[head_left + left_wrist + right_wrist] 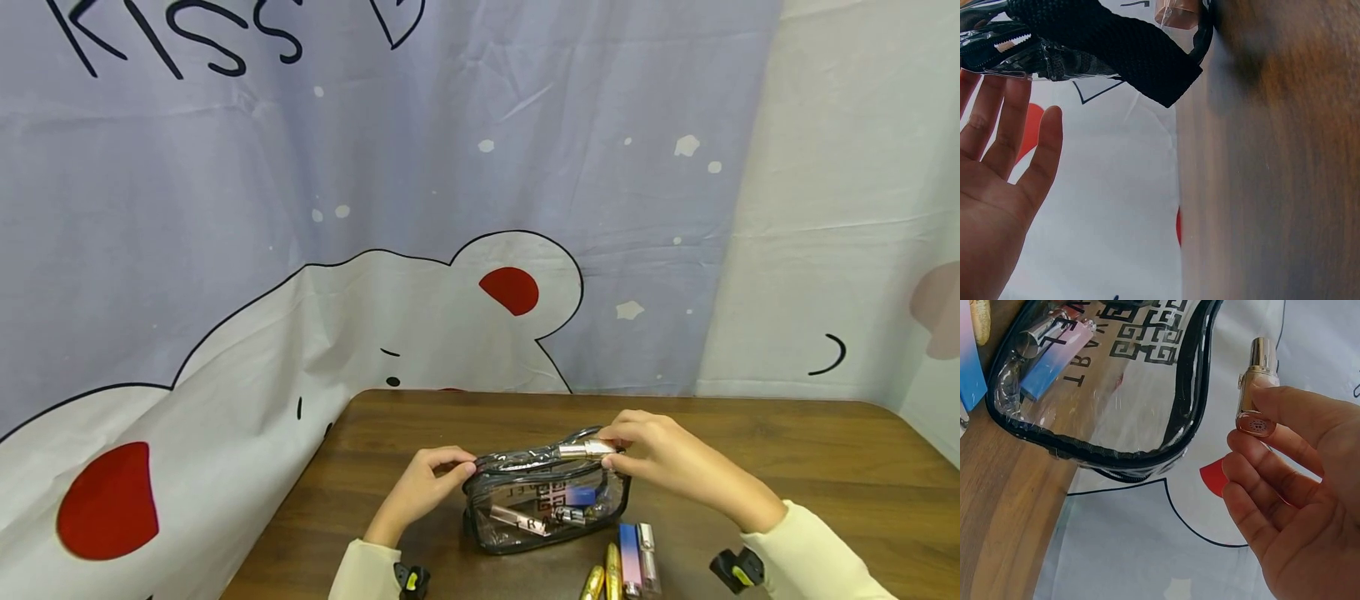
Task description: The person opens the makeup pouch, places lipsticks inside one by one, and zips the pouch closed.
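A clear cosmetic pouch point(517, 493) with black trim stands on the table, its zipper side up. Through its wall show a pinkish tube point(517, 520), a blue-and-pink tube point(1057, 359) and a small silver tube point(568, 516). My left hand point(429, 487) pinches the pouch's upper left corner between thumb and fingers; in the left wrist view its other fingers extend along the zipper point(1004, 47). Above the pouch's right end, my right hand point(660, 450) holds a gold lipstick point(1259, 387) between thumb and fingers, its narrower end pointing left in the head view.
In front of the pouch, at its right, lie two gold tubes point(613, 571), a blue-and-pink tube point(629, 554) and a clear tube point(647, 557) with a silvery cap. The brown wooden table point(757, 433) meets a printed cloth point(637, 208) at the back.
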{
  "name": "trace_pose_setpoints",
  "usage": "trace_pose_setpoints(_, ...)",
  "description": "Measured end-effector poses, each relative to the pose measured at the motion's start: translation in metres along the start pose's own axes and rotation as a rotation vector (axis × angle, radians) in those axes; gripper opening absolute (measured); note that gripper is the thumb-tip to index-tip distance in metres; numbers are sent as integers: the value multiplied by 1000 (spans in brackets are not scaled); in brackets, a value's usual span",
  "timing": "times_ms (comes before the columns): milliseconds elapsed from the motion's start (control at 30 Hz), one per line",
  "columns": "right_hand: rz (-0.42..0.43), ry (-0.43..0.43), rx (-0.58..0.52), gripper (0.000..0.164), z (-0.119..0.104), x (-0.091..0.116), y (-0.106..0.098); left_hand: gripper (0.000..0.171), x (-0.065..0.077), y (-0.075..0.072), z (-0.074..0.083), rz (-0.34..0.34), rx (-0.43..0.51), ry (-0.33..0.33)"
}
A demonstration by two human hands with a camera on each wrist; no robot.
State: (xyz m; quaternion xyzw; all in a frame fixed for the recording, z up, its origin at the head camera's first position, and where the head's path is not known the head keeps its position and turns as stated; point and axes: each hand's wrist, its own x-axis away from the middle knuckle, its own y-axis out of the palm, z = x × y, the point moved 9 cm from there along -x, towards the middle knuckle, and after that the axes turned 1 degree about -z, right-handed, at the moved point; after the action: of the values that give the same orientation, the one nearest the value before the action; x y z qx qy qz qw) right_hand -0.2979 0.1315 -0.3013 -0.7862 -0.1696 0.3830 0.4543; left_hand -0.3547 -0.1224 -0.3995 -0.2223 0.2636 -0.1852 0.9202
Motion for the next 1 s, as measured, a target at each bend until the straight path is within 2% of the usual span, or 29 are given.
trace_pose_setpoints(400, -38, 7, -11, 23, 2, -14, 14, 17, 0, 0, 2, -6, 0, 8)
trace_pose_setpoints(667, -101, 58, -20, 23, 9, -18, 28, 16, 1, 1, -2, -8, 9, -14)
trace_pose_setpoints(900, -130, 81, 0, 23, 13, -19, 34, 14, 1, 1, 12, -5, -7, -31)
trace_pose_setpoints(1000, -143, 74, 8, 24, 13, -19, 35, 14, 0, 1, 4, -9, -15, -40)
